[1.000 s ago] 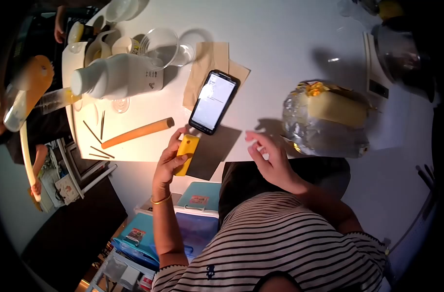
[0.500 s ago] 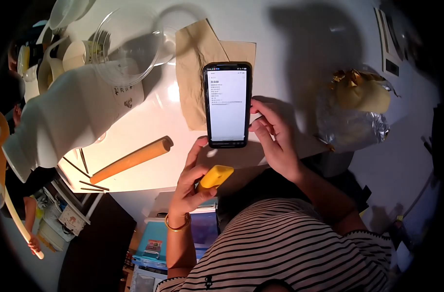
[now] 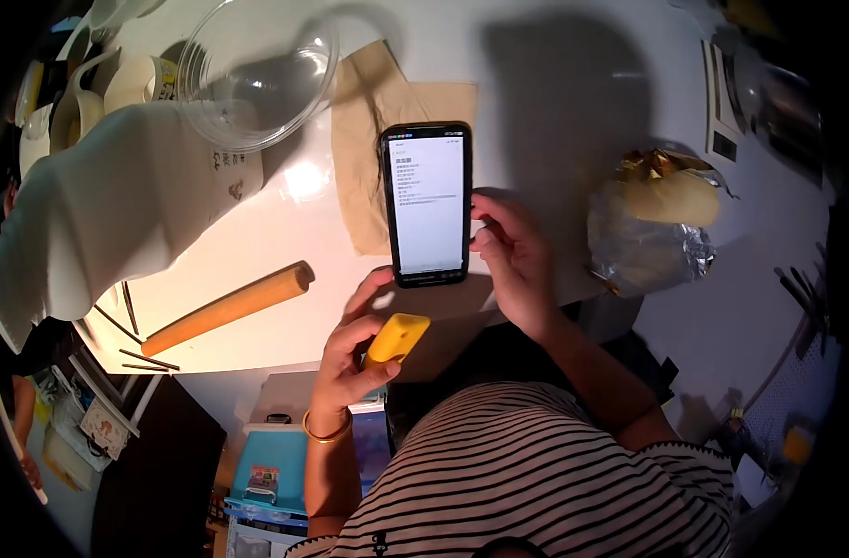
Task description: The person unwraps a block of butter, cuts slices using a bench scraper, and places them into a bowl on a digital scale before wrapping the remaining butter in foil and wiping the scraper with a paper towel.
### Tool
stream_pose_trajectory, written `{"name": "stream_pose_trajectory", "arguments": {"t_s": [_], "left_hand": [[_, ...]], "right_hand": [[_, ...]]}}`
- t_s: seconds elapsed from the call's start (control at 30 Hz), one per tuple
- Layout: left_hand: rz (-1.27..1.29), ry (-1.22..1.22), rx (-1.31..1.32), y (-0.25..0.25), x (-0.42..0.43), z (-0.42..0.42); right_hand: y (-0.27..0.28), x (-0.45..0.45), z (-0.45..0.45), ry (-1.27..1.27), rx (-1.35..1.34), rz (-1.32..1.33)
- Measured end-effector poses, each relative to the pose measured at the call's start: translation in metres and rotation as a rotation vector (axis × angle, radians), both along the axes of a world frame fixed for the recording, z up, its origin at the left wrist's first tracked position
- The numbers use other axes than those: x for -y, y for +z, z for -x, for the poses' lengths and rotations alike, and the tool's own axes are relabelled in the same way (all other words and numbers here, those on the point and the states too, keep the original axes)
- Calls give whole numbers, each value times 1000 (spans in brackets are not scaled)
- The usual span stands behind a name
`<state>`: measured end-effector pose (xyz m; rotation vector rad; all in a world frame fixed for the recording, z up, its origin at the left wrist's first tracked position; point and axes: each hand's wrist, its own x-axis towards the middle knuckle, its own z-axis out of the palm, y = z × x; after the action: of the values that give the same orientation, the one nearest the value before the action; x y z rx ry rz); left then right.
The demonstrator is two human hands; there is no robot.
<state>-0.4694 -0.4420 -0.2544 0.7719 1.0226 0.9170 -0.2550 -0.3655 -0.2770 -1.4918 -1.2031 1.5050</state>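
Note:
A black-framed smartphone (image 3: 429,223) with lines of text on a white screen is in front of me, over sheets of brown paper (image 3: 354,200). My right hand (image 3: 517,265) grips its right edge with thumb and fingers. In the palm of my left hand (image 3: 345,358), a yellow, block-like object (image 3: 398,339) with a small hole is held by bent fingers and thumb; its exact kind is unclear. The left index finger reaches to the phone's lower left corner.
Left stand a clear plastic bowl (image 3: 257,130), a white cloth or bag (image 3: 127,200), a wooden rolling pin (image 3: 224,312) and several thin dark sticks (image 3: 150,361). At right is a pale block in gold and silver foil (image 3: 671,200). Another person's arm (image 3: 24,414) shows at far left.
The view has shifted slightly, so most table items sit further left. Both hands keep their hold on the phone and the yellow object. The other person's hand has mostly slipped out at left.

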Motion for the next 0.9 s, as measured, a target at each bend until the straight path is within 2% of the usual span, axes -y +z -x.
{"name": "stream_pose_trajectory", "arguments": {"t_s": [0.1, 0.13, 0.17, 0.23, 0.3, 0.33, 0.4, 0.43, 0.5, 0.57, 0.63, 0.67, 0.7, 0.73, 0.77, 0.83, 0.87, 0.9], "left_hand": [[33, 11, -30, -1, 8, 2], [161, 149, 38, 7, 13, -4], [150, 151, 32, 13, 19, -3], [419, 340, 161, 19, 33, -1], [371, 414, 175, 22, 44, -8], [451, 525, 331, 25, 52, -11], [597, 756, 361, 27, 57, -30], [673, 754, 353, 28, 59, -36], [621, 578, 194, 32, 66, -43], [693, 607, -121, 77, 32, -70], [406, 516, -290, 81, 26, -79], [289, 431, -393, 76, 22, -78], [193, 346, -390, 94, 5, -86], [41, 318, -435, 116, -14, -107], [15, 307, -444, 124, -26, -130], [-319, 328, -670, 143, -40, -170], [-264, 273, -584, 162, -46, -192], [-345, 223, -649, 165, -50, -214]], "right_hand": [[2, 1, -1, 12, 11, -23], [8, 1, -3, 17, 32, 0], [12, 1, -5, 18, 25, -11], [16, 5, -11, 54, 45, 18], [15, 10, -20, 72, 34, -17], [16, 14, -25, 93, 36, -16], [18, 21, -36, 129, 69, -34], [22, 26, -40, 126, 67, -35], [34, 32, -52, 153, 77, -21], [53, 41, -57, 114, 86, -27], [76, 44, -74, 153, 55, -78], [80, 45, -90, 185, 39, -233], [96, 45, -102, 183, 13, -241], [106, 46, -120, 171, 66, -310], [112, 47, -137, 174, 90, -377], [118, 43, -184, 129, 246, -479], [120, 39, -206, 31, 292, -495], [119, 31, -235, -31, 283, -501]]}}
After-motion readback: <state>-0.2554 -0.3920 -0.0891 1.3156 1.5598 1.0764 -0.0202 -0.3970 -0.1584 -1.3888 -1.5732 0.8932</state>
